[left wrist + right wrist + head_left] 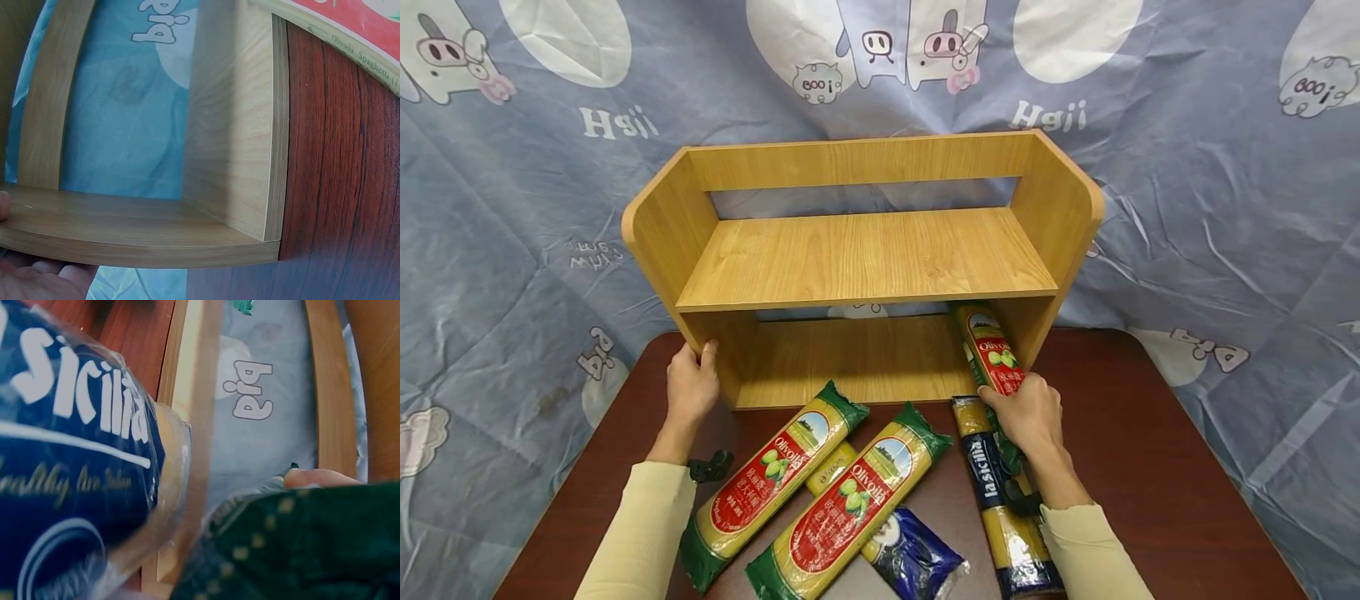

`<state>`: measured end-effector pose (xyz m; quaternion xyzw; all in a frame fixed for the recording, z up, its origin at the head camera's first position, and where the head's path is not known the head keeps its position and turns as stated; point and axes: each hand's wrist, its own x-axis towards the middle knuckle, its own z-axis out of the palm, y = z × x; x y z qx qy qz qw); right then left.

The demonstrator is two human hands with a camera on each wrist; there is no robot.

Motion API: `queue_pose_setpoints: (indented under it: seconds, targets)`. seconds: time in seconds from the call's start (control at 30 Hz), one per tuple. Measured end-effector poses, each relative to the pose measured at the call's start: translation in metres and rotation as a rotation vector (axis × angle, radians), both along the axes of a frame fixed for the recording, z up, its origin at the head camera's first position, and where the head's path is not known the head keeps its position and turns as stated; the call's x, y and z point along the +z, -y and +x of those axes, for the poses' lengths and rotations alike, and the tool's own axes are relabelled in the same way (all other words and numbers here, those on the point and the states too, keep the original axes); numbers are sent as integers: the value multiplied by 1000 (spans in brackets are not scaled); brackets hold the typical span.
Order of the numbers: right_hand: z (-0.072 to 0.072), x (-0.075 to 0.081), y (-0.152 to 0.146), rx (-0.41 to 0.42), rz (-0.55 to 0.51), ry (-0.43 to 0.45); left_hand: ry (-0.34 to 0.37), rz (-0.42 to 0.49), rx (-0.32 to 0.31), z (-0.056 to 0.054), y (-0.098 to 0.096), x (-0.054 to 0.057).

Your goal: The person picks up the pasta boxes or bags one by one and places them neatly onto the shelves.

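My left hand (692, 383) grips the lower left side panel of a two-tier wooden shelf (865, 254); the left wrist view shows the thumb on one face and fingers (72, 278) on the other. In my right hand (1028, 412) is a green-ended Olivoila spaghetti pack (988, 342). Its far end lies inside the lower compartment, close to the right side panel, and its near end sticks out toward me. Just left of that hand, a blue-banded La Sicilia pasta pack (981, 467) lies lengthwise on the table, large in the right wrist view.
Two more Olivoila spaghetti packs (775, 483) lie slanted on the dark red table (1157, 467) before the shelf. Partly under them are a yellow pack (831, 467) and a blue pack (921, 554). A patterned cloth (1210, 208) hangs behind.
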<state>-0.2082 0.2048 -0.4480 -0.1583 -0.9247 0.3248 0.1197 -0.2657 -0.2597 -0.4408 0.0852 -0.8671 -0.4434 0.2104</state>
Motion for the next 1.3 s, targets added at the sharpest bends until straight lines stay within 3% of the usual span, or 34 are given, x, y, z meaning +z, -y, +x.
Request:
queue_pose_setpoints:
  seconds: [0.43,0.67,1.03,1.3]
  targets:
    - [-24,-17,20,-84,-23,41,-2,-18,17,4,4,-2]
    - [-35,-22,22,-74,39,64,-20,-20,5,1,3,-2]
    - [-44,-27,24,-113,32,67,-23,7,33,1,4,-3]
    - [-47,-34,25,-143,66,76,-4,17,15,-2,1,-3]
